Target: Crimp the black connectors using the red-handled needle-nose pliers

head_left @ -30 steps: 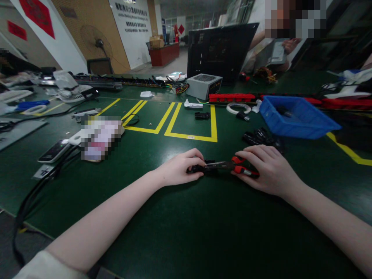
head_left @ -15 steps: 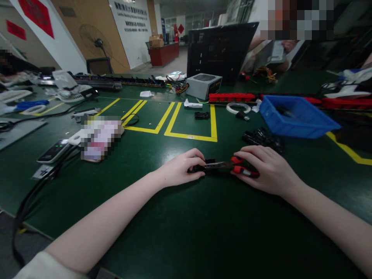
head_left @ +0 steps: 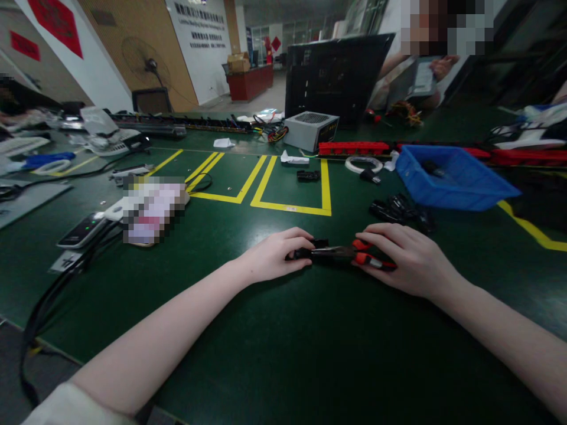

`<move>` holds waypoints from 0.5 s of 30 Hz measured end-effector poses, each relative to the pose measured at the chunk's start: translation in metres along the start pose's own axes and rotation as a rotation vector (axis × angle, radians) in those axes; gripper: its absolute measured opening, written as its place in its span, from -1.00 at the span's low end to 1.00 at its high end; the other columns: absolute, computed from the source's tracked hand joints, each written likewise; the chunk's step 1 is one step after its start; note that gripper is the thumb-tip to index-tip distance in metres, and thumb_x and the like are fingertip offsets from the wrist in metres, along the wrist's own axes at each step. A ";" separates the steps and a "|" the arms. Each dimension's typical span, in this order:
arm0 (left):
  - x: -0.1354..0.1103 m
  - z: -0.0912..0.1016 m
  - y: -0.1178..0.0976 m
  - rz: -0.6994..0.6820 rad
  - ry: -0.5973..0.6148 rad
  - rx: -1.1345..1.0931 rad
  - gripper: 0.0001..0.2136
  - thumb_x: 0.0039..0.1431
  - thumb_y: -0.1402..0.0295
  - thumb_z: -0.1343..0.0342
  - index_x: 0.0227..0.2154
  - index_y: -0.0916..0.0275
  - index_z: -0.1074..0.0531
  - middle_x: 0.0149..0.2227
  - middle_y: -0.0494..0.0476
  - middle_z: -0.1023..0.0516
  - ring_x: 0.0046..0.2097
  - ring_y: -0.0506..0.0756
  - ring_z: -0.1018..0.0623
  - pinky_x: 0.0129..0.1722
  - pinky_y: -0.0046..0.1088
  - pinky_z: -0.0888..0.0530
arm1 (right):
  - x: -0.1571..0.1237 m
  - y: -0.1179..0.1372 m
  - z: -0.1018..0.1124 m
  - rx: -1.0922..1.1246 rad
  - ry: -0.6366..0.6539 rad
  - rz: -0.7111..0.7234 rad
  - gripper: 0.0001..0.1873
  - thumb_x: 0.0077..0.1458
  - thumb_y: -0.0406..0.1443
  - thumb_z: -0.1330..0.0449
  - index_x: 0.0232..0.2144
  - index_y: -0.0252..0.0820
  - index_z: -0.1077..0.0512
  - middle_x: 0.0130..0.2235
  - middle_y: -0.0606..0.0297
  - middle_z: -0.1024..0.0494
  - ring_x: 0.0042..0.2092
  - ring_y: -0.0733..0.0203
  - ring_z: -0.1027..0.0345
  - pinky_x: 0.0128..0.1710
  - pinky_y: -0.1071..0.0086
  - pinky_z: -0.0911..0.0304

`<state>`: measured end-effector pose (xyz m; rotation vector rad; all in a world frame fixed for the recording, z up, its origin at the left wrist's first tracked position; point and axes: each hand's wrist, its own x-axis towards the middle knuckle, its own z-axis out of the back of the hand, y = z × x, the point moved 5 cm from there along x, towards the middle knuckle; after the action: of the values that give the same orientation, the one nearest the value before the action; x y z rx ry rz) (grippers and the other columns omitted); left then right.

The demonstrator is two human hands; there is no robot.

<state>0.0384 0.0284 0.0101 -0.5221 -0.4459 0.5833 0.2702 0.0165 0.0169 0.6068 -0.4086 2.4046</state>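
My right hand [head_left: 405,260] is closed round the red-and-black handles of a pair of pliers [head_left: 336,252], whose long metal jaws point left. My left hand [head_left: 281,255] pinches a small black part [head_left: 302,254] between thumb and fingers, right at the tip of the jaws. My fingers cover much of that part, so its exact kind is hidden. Another bit of black [head_left: 320,242] shows just behind the jaws. Both hands are low over the green table [head_left: 283,348].
Beyond my right hand are black bundled cables [head_left: 401,211] and a blue bin [head_left: 456,183]. A small black piece [head_left: 308,175] lies inside yellow tape. A grey power supply [head_left: 311,130] stands farther back. On the left are a phone [head_left: 155,212] and black cables [head_left: 57,289]. Across the table is another person's hand [head_left: 443,68].
My hands and the pliers have barely moved. The black bit behind the jaws shows a little more. The other person's hand across the table has shifted slightly.
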 end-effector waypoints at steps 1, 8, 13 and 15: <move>0.000 0.000 0.000 0.003 0.002 0.005 -0.78 0.26 0.40 -0.15 -0.05 0.27 -0.40 0.08 0.20 -0.41 -0.25 -0.02 -0.48 -0.25 -0.44 -0.49 | 0.000 0.000 0.000 -0.005 -0.006 0.007 -0.58 0.09 -0.22 -0.24 0.00 -0.24 -0.38 -0.06 0.01 -0.49 -0.12 0.03 -0.43 -0.18 0.18 -0.41; 0.001 0.001 0.004 0.063 0.046 0.198 -0.69 0.23 0.13 -0.16 -0.10 0.24 -0.42 -0.12 0.13 -0.43 -0.22 0.06 -0.49 -0.28 -0.41 -0.44 | 0.001 0.002 0.002 -0.017 -0.029 0.015 -0.58 0.09 -0.23 -0.25 0.00 -0.23 -0.37 -0.07 0.03 -0.50 -0.13 0.04 -0.43 -0.18 0.18 -0.41; 0.002 0.000 0.006 0.066 0.092 0.197 -0.59 0.19 -0.02 -0.15 -0.13 0.24 -0.41 -0.17 0.11 -0.45 -0.24 0.07 -0.48 -0.32 -0.42 -0.39 | 0.001 0.002 0.002 -0.028 -0.028 0.015 -0.59 0.09 -0.22 -0.24 -0.01 -0.22 -0.37 -0.09 0.03 -0.51 -0.14 0.04 -0.44 -0.20 0.18 -0.42; 0.001 0.000 0.006 0.057 0.099 0.176 -0.60 0.19 0.01 -0.16 -0.11 0.23 -0.40 -0.15 0.12 -0.45 -0.23 0.07 -0.49 -0.32 -0.43 -0.39 | 0.001 0.001 0.002 -0.027 -0.027 0.008 -0.59 0.10 -0.23 -0.24 -0.01 -0.22 -0.38 -0.09 0.03 -0.51 -0.14 0.04 -0.44 -0.20 0.18 -0.42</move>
<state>0.0368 0.0334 0.0066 -0.3944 -0.2836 0.6424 0.2696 0.0148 0.0189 0.6264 -0.4555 2.3970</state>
